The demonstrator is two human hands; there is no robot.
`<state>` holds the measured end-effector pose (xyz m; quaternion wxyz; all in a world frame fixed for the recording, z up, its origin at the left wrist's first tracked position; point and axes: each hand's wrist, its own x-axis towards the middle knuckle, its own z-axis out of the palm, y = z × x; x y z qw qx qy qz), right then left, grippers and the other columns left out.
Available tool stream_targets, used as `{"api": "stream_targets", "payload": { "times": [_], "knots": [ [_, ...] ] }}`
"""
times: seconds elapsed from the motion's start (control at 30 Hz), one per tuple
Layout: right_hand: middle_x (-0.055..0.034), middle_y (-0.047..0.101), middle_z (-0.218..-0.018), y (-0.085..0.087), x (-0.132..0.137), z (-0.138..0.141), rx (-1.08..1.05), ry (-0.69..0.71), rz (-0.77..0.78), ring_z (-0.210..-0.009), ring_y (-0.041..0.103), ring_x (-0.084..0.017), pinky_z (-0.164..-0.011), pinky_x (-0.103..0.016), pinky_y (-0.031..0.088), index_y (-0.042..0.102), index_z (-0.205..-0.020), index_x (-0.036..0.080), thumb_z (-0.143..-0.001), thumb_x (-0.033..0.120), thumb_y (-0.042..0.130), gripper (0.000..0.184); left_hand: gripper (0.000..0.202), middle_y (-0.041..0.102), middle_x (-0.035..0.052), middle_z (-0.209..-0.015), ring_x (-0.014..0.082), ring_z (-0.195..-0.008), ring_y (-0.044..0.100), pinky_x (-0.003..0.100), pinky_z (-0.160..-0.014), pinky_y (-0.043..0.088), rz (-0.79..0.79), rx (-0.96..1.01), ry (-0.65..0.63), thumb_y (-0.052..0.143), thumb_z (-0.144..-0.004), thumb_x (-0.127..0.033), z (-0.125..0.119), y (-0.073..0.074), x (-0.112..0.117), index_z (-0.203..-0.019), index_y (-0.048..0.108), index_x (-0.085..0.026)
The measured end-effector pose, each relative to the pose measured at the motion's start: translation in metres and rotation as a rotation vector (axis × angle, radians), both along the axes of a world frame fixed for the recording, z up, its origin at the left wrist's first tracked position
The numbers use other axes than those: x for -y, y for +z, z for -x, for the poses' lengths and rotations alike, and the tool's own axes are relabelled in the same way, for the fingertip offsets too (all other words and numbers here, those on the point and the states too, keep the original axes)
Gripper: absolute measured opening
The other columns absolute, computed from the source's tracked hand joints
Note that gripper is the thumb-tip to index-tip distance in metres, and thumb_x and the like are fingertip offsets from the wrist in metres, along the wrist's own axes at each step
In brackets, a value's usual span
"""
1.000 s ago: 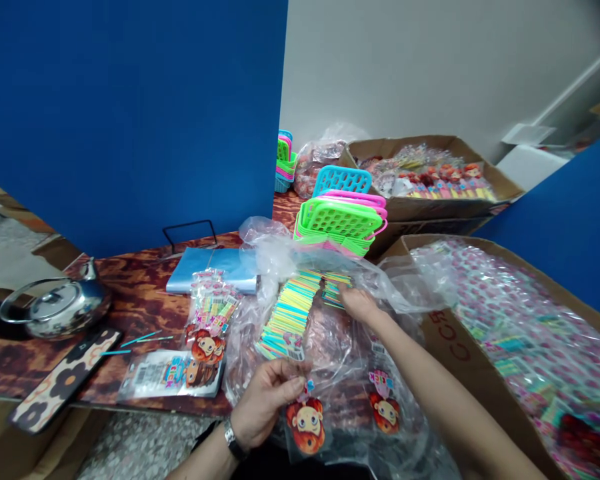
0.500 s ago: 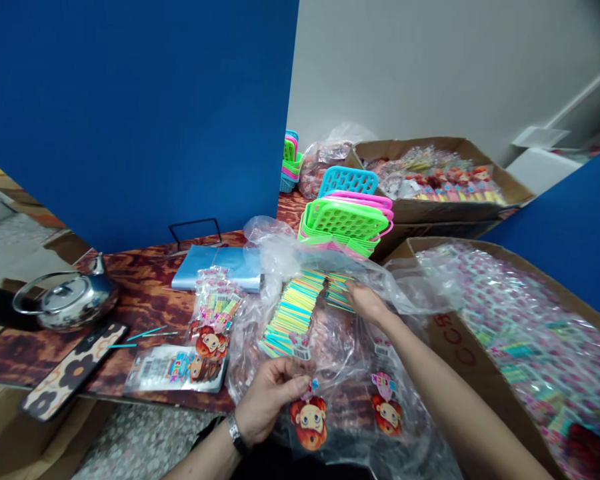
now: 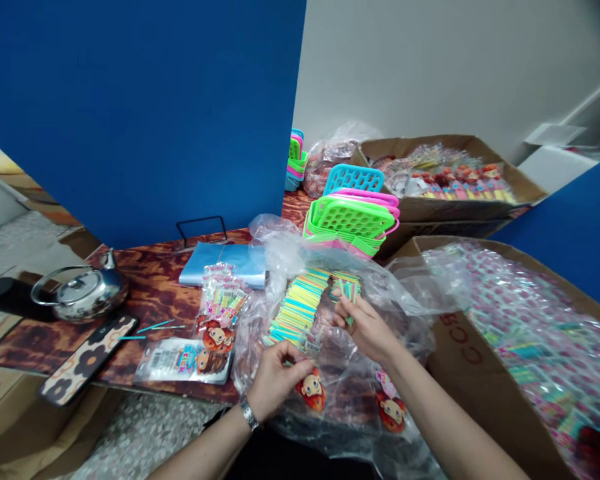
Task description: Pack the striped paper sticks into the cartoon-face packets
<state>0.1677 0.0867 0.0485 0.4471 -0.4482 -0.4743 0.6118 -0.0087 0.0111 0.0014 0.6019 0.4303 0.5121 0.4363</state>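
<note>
My left hand (image 3: 275, 379) is closed, thumb against fingers, on the edge of a small clear packet (image 3: 313, 392) printed with a red-haired cartoon figure. My right hand (image 3: 369, 328) pinches a few thin pastel sticks (image 3: 350, 289), just right of the main pile. That pile of yellow, blue and orange sticks (image 3: 300, 303) lies on a large clear plastic bag (image 3: 345, 367) in front of me. A second printed packet (image 3: 391, 407) rests on the bag below my right forearm. The fingertips of my left hand are partly hidden.
Left on the table stand a metal kettle (image 3: 83, 293), a flowered phone (image 3: 89, 360), loose sticks (image 3: 155, 327) and a stack of printed packets (image 3: 185, 361). Behind the bag are colourful plastic baskets (image 3: 353, 217). A carton (image 3: 473, 387) full of packets stands on the right.
My right hand has drawn back from the smaller group of sticks toward me, now with a few sticks between its fingers. My left hand with the packet has risen slightly. The view has shifted a little.
</note>
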Motion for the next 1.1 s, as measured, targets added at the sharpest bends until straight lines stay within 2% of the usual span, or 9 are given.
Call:
{"api": "stream_targets", "payload": {
  "times": [0.1, 0.23, 0.4, 0.57, 0.73, 0.83, 0.97, 1.03, 1.1],
  "knots": [
    [0.0052, 0.041, -0.063, 0.024, 0.010, 0.015, -0.097, -0.098, -0.071, -0.063, 0.051, -0.012, -0.069, -0.032, 0.046, 0.044, -0.080, 0.024, -0.083, 0.044, 0.049, 0.021, 0.023, 0.062, 0.0023, -0.063, 0.0141, -0.058, 0.055, 0.024, -0.056, 0.041, -0.049, -0.096, 0.024, 0.070, -0.066, -0.033, 0.000, -0.001, -0.003, -0.063, 0.056, -0.015],
    [0.0003, 0.049, -0.072, 0.039, 0.022, 0.035, 0.038, -0.224, -0.279, -0.085, 0.054, -0.017, -0.082, -0.036, 0.043, 0.045, -0.079, 0.023, -0.089, 0.043, 0.036, 0.024, 0.020, 0.062, 0.0017, -0.061, 0.0146, -0.058, 0.054, 0.024, -0.057, 0.040, -0.136, -0.227, 0.076, 0.067, -0.068, -0.032, -0.002, 0.002, -0.006, -0.062, 0.058, -0.015],
    [-0.0037, 0.054, -0.081, 0.031, 0.032, 0.050, 0.258, -0.227, -0.420, -0.099, 0.050, -0.019, -0.093, -0.039, 0.036, 0.049, -0.079, 0.022, -0.092, 0.041, 0.030, 0.030, 0.020, 0.060, 0.0003, -0.057, 0.0135, -0.055, 0.051, 0.023, -0.055, 0.038, -0.187, -0.293, 0.100, 0.066, -0.068, -0.033, -0.006, 0.007, -0.008, -0.060, 0.060, -0.016],
    [-0.0051, 0.057, -0.095, 0.023, 0.035, 0.054, 0.340, -0.214, -0.433, -0.108, 0.046, -0.019, -0.097, -0.040, 0.032, 0.053, -0.084, 0.022, -0.093, 0.038, 0.029, 0.030, 0.019, 0.059, -0.0004, -0.055, 0.0133, -0.054, 0.050, 0.023, -0.053, 0.037, -0.189, -0.298, 0.127, 0.067, -0.066, -0.032, -0.005, 0.009, -0.009, -0.058, 0.059, -0.016],
    [-0.0047, 0.058, -0.100, 0.020, 0.037, 0.055, 0.343, -0.224, -0.432, -0.112, 0.045, -0.018, -0.100, -0.037, 0.030, 0.054, -0.088, 0.023, -0.093, 0.035, 0.028, 0.029, 0.019, 0.060, 0.0000, -0.056, 0.0136, -0.053, 0.051, 0.023, -0.053, 0.038, -0.202, -0.307, 0.127, 0.067, -0.067, -0.031, -0.005, 0.007, -0.009, -0.058, 0.060, -0.016],
    [-0.0063, 0.056, -0.109, 0.018, 0.040, 0.056, 0.375, -0.172, -0.412, -0.113, 0.045, -0.018, -0.099, -0.037, 0.032, 0.053, -0.094, 0.022, -0.093, 0.036, 0.028, 0.029, 0.021, 0.060, 0.0004, -0.057, 0.0129, -0.051, 0.051, 0.022, -0.051, 0.038, -0.210, -0.309, 0.116, 0.066, -0.069, -0.035, -0.006, 0.005, -0.009, -0.061, 0.061, -0.016],
    [-0.0086, 0.042, -0.131, 0.013, 0.041, 0.045, 0.419, -0.047, -0.469, -0.121, 0.039, -0.021, -0.100, -0.039, 0.032, 0.045, -0.113, 0.023, -0.090, 0.040, 0.035, 0.030, 0.018, 0.064, 0.0028, -0.066, 0.0146, -0.058, 0.056, 0.023, -0.054, 0.041, -0.286, -0.297, 0.069, 0.064, -0.073, -0.034, 0.000, 0.008, -0.010, -0.068, 0.063, -0.016],
    [-0.0093, 0.040, -0.133, 0.013, 0.039, 0.034, 0.439, 0.015, -0.521, -0.124, 0.037, -0.022, -0.103, -0.041, 0.029, 0.039, -0.121, 0.023, -0.089, 0.040, 0.038, 0.036, 0.014, 0.066, 0.0040, -0.071, 0.0159, -0.064, 0.058, 0.023, -0.058, 0.043, -0.361, -0.320, 0.028, 0.064, -0.073, -0.031, 0.006, 0.011, -0.011, -0.072, 0.065, -0.017],
    [-0.0098, 0.045, -0.128, 0.016, 0.035, 0.023, 0.459, 0.039, -0.543, -0.118, 0.043, -0.021, -0.100, -0.041, 0.034, 0.036, -0.125, 0.023, -0.090, 0.037, 0.037, 0.038, 0.012, 0.067, 0.0050, -0.074, 0.0168, -0.068, 0.059, 0.023, -0.062, 0.043, -0.423, -0.343, 0.002, 0.065, -0.073, -0.029, 0.012, 0.013, -0.013, -0.077, 0.067, -0.018]
  ]
}}
